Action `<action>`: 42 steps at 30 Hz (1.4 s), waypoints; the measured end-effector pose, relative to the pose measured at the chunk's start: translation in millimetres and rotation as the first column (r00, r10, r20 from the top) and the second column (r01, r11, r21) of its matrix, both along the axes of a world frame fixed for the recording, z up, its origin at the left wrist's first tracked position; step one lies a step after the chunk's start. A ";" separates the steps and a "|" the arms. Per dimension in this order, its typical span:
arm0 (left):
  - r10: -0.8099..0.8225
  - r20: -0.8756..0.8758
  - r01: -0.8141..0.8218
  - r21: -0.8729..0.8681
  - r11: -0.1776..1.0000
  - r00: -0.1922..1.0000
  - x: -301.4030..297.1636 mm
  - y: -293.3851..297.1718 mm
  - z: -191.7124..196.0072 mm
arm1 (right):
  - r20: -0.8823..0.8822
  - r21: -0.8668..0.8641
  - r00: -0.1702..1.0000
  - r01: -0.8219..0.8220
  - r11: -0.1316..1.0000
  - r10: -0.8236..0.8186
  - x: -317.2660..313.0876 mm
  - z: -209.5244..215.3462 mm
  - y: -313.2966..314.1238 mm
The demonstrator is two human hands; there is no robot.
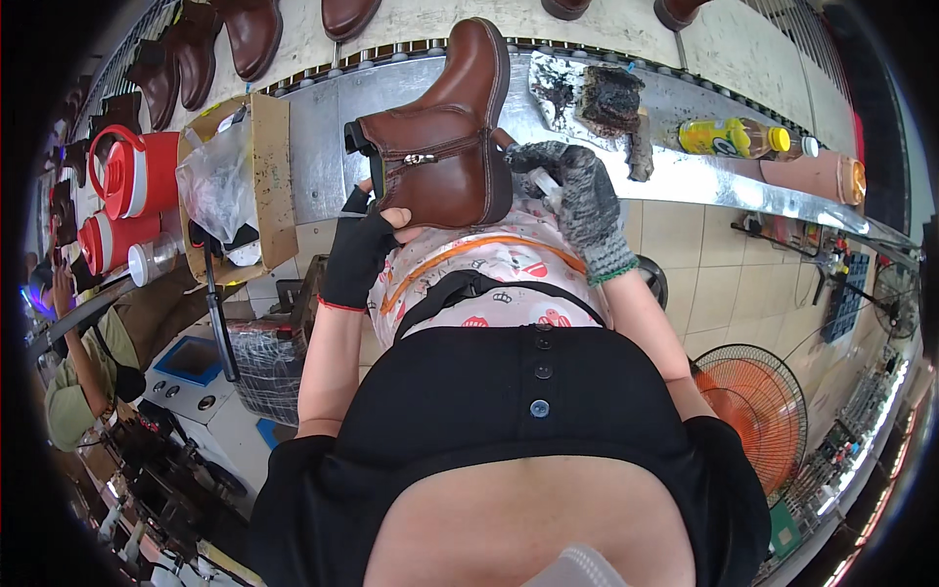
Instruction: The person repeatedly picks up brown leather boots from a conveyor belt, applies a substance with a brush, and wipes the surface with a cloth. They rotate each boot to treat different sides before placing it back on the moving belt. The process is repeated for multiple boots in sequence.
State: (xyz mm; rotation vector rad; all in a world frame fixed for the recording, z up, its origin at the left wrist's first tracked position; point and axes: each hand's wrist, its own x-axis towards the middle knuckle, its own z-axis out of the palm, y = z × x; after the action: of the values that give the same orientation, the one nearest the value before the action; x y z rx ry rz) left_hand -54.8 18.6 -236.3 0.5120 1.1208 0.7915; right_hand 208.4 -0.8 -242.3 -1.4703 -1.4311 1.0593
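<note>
A brown leather ankle boot (445, 176) lies on its side at the edge of the metal bench, its toe pointing away and its zipper facing up. My left hand (364, 249), in a black fingerless glove, grips the boot by its shaft near the top opening, thumb on the leather. My right hand (582, 201), in a grey knitted glove, is closed around a small whitish object (544, 182) beside the boot's heel. Its fingertips are close to the sole edge, and a brown tip shows there; whether it belongs to the held object I cannot tell.
On the metal bench (323, 103) sit a black-stained cloth and block (611, 101), and a yellow-labelled bottle (729, 138). A cardboard box (272, 181) with plastic bags and red jugs (137, 176) stand left. More boots (249, 34) line the conveyor beyond. An orange fan (751, 416) stands at right.
</note>
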 end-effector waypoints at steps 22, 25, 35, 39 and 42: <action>-0.059 0.135 0.074 -0.115 0.991 0.989 38.7 3.8 7.6 | 0.345 0.043 0.926 -0.177 0.983 0.152 37.0 60.7 -49.1; -0.044 0.216 0.066 -0.097 0.993 0.975 43.8 7.6 12.0 | 0.398 0.028 0.905 -0.174 0.984 0.149 37.9 67.6 -55.7; -0.010 0.344 0.026 -0.044 0.999 0.939 56.7 17.7 33.5 | 0.467 0.213 0.884 -0.154 0.965 0.038 28.5 73.5 -65.6; 0.009 0.374 0.023 -0.082 0.996 0.928 55.5 22.5 39.2 | 0.399 0.256 0.916 -0.159 0.953 0.046 33.7 65.0 -66.7; -0.026 0.354 0.055 -0.073 0.996 0.935 49.2 27.8 41.0 | -0.174 0.049 0.974 0.158 0.986 -0.147 37.3 59.0 -77.6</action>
State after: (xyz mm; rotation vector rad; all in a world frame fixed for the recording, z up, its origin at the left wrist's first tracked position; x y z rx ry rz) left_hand -5.6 46.4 -195.3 0.3065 0.8022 0.7627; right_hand 245.7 -78.4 -183.3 -1.3872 -1.2014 1.0097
